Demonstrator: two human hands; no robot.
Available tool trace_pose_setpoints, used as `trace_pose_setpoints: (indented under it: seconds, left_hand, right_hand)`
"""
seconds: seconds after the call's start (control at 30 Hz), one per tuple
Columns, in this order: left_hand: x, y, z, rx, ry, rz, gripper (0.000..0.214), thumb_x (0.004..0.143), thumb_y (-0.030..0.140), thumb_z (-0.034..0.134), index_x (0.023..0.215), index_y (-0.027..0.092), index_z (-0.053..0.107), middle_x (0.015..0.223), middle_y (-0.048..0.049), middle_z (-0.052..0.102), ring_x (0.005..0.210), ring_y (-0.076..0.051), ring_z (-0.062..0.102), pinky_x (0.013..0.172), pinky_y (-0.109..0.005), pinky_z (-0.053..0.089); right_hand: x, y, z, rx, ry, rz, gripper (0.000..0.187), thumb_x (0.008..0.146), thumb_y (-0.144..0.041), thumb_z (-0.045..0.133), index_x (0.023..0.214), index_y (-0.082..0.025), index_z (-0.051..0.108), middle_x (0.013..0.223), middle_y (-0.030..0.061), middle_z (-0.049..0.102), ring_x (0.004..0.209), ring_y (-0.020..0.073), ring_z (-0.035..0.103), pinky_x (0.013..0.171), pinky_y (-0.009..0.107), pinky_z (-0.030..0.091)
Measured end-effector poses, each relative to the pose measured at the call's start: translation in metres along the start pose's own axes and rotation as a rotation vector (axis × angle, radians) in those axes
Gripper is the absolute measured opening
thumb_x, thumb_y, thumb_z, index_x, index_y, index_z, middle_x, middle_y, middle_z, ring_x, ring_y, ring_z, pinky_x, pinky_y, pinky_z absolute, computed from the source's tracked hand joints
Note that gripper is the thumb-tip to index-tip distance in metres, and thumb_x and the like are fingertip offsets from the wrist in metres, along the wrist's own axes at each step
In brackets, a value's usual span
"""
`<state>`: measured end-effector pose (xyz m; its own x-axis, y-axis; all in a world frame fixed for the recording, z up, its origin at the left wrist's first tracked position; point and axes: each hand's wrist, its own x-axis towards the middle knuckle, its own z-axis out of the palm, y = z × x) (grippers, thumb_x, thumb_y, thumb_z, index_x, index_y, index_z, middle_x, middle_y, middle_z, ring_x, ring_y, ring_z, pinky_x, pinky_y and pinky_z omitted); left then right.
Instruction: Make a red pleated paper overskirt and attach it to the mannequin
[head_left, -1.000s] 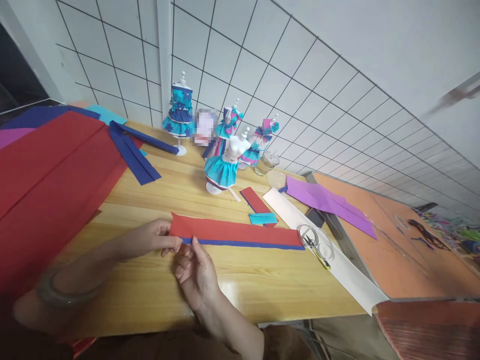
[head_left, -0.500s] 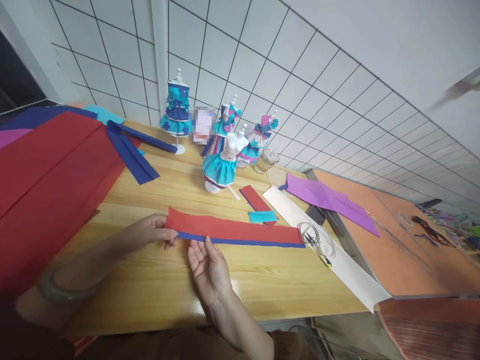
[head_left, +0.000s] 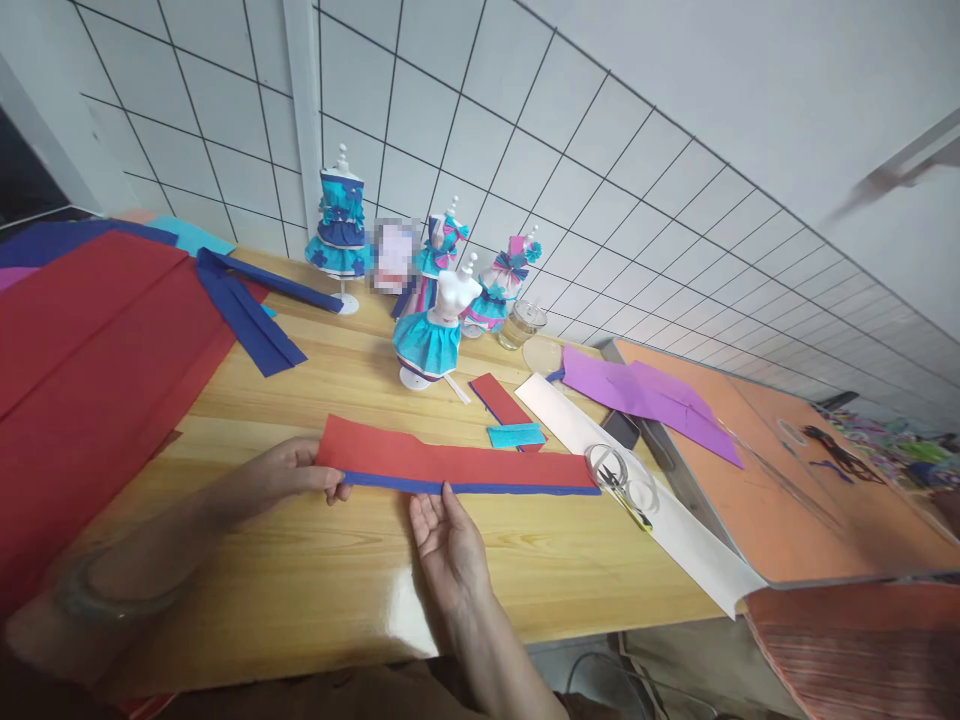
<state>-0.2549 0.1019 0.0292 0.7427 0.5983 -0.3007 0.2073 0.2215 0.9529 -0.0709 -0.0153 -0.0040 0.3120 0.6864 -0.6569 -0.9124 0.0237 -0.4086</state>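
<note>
Head view, strip: The red strip (head_left: 457, 463) lies flat on the wooden table (head_left: 337, 580), running left to right. A blue strip (head_left: 510, 490) shows as a thin band along its near edge.
Left hand: Your left hand (head_left: 289, 478) pinches the red strip's left end, thumb on top.
Right hand: Your right hand (head_left: 446, 530) is open, palm up. It grips nothing, and its fingertips touch the near blue edge.
Doing it well: Anchor the left end firmly, I'd judge. Run light fingertips rightward so the blue band shows evenly, and press only where it does.
Watch: The scissors (head_left: 626, 490) sit just beside the strip's right end, on a white strip (head_left: 675, 530).
</note>
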Motion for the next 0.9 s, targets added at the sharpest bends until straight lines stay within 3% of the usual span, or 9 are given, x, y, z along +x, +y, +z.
trace_pose_setpoints:
  seconds: [0.33,0.53,0.63,0.77,0.9]
  left_hand:
    - [-0.002,-0.002,-0.010,0.003,-0.023,0.049,0.019,0.075,0.035,0.056,0.065,0.019,0.059,0.071,0.0009,0.058,0.070,-0.015,0.048,0.068,-0.023,0.035]
    - [-0.003,-0.004,-0.010,0.002,0.005,0.028,0.021,0.076,0.037,0.056,0.064,0.020,0.058,0.071,0.0015,0.058,0.070,-0.015,0.047,0.067,-0.023,0.034]
    - [-0.003,-0.004,-0.011,0.051,-0.009,0.017,0.022,0.074,0.039,0.056,0.064,0.019,0.058,0.071,0.0009,0.058,0.070,-0.015,0.048,0.067,-0.024,0.035]
    - [-0.003,-0.006,-0.013,0.078,0.023,0.017,0.027,0.074,0.043,0.054,0.064,0.018,0.055,0.071,0.0000,0.057,0.069,-0.015,0.048,0.066,-0.024,0.037]
    - [-0.001,-0.013,-0.019,0.122,-0.007,-0.002,0.028,0.074,0.044,0.054,0.066,0.018,0.057,0.072,-0.0007,0.057,0.068,-0.015,0.049,0.065,-0.024,0.037]
  right_hand:
    - [-0.003,-0.012,-0.005,-0.033,-0.073,0.007,0.018,0.076,-0.023,0.072,0.083,-0.010,0.063,0.078,0.0105,0.073,0.073,0.0178,0.071,0.069,0.028,0.058]
    - [0.016,-0.052,-0.021,0.058,-0.024,-0.241,0.009,0.079,-0.022,0.068,0.083,-0.015,0.064,0.081,0.0046,0.074,0.074,0.0153,0.071,0.073,0.030,0.058]
    - [0.026,-0.077,-0.034,0.063,0.028,-0.326,0.003,0.083,-0.016,0.063,0.080,-0.017,0.062,0.074,0.0006,0.074,0.070,0.0112,0.070,0.070,0.024,0.057]
    - [0.031,-0.100,-0.047,0.058,0.044,-0.388,0.006,0.086,-0.014,0.057,0.087,-0.017,0.062,0.076,0.0005,0.074,0.076,0.0103,0.070,0.076,0.023,0.056]
    - [0.032,-0.106,-0.056,0.048,0.045,-0.406,0.013,0.091,-0.014,0.050,0.093,-0.017,0.062,0.081,0.0024,0.075,0.083,0.0113,0.071,0.081,0.025,0.055]
